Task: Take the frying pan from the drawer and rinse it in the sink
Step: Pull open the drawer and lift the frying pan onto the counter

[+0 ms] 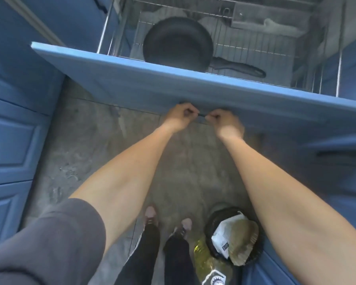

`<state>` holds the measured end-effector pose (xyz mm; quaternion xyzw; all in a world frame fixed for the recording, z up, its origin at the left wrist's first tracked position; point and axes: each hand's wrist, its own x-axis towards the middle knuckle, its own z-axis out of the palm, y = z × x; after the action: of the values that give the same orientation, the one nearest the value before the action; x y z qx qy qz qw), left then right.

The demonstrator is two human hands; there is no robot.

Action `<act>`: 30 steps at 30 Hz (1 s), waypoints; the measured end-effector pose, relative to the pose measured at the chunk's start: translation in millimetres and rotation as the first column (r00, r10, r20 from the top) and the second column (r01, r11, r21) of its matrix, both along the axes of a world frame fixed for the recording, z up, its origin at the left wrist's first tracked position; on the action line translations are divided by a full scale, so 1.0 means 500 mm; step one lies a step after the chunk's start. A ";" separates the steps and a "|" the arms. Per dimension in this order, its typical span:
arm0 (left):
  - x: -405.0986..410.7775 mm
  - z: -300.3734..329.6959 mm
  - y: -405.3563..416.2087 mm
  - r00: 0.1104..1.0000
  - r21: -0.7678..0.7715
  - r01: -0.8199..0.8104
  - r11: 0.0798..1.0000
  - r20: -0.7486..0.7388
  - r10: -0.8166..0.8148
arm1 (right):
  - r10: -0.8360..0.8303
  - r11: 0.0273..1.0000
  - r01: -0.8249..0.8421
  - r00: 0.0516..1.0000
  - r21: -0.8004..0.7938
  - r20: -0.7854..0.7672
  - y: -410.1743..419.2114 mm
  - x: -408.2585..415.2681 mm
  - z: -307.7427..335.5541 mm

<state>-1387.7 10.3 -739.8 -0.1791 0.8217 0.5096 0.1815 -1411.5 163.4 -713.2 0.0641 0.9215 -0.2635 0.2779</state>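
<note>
Head view: a blue drawer (173,87) is seen pulled out, and both bare hands are curled closed on the dark handle (201,115) at the lower edge of its front panel. The left hand (180,117) is closed on the handle's left end, fingers folded under. The right hand (224,122) is closed on the right end, slightly blurred, just beside the left hand with a short piece of handle showing between them.

Beyond the hands, past the drawer front, a black frying pan (177,44) is seen lying upright in the wire rack (255,48) of the drawer. Its round bowl sits beyond and slightly left of the left hand, while its dark handle (238,67) stretches rightward, ending beyond the right hand, close behind the front panel. Neither hand touches the pan.

Back toward the body from the right hand, a black bin (257,249) holding crumpled paper stands on the grey floor (90,153), touched by a yellowish bottle (206,262). Blue cabinet doors (10,140) are seen well left of the left hand.
</note>
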 end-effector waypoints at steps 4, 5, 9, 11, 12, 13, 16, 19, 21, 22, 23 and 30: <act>0.048 -0.007 0.005 0.999 0.031 -0.002 1.000 -0.044 0.003 | -0.004 1.000 0.004 1.000 0.017 0.013 0.005 0.038 0.008; 0.058 -0.013 0.006 0.998 0.029 -0.008 1.000 -0.060 0.010 | -0.002 1.000 0.002 1.000 0.021 0.013 0.005 0.047 0.006; 0.074 -0.009 0.012 0.997 -0.035 0.021 0.999 -0.077 -0.023 | -0.030 0.999 0.031 0.999 0.020 -0.033 -0.003 0.065 -0.006; 0.072 -0.002 0.019 0.997 -0.080 0.063 0.995 -0.043 -0.066 | -0.056 0.998 0.056 0.998 0.005 -0.022 -0.001 0.063 -0.010; 0.073 0.002 0.022 0.996 -0.100 0.084 0.991 -0.015 -0.086 | -0.059 0.998 0.059 0.998 0.001 -0.017 0.000 0.061 -0.010; 0.076 0.005 0.021 0.993 -0.117 0.115 0.986 0.010 -0.115 | -0.051 0.999 0.051 0.999 0.004 -0.015 0.000 0.060 -0.011; 0.105 0.023 0.010 0.928 -0.253 0.371 0.893 0.143 -0.345 | 0.037 0.997 -0.038 0.999 0.062 0.006 -0.006 0.061 -0.012; 0.135 0.086 0.009 0.759 -0.390 0.651 0.652 0.318 -0.568 | 0.211 0.958 -0.226 0.972 0.176 0.099 -0.011 0.064 0.016; 0.154 0.154 -0.001 0.769 -0.371 0.637 0.675 0.251 -0.588 | 0.287 0.946 -0.300 0.951 0.126 0.111 -0.018 0.080 0.070; 0.169 0.197 -0.014 0.806 -0.321 0.590 0.741 0.183 -0.562 | 0.279 0.957 -0.284 0.955 0.050 0.098 -0.019 0.098 0.112; 0.191 0.246 -0.031 0.848 -0.245 0.529 0.813 0.110 -0.519 | 0.237 0.971 -0.233 0.967 -0.057 0.091 -0.016 0.123 0.161; 0.267 0.581 -0.259 0.973 0.116 0.192 0.974 -0.154 -0.174 | 0.189 0.882 -0.072 0.960 -0.466 0.208 0.024 0.279 0.496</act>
<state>-1254.4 -119.2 -449.4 -0.0535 0.8108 0.5545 0.1798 -1272.0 175.1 -465.5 -0.0330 0.7947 -0.4418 0.4149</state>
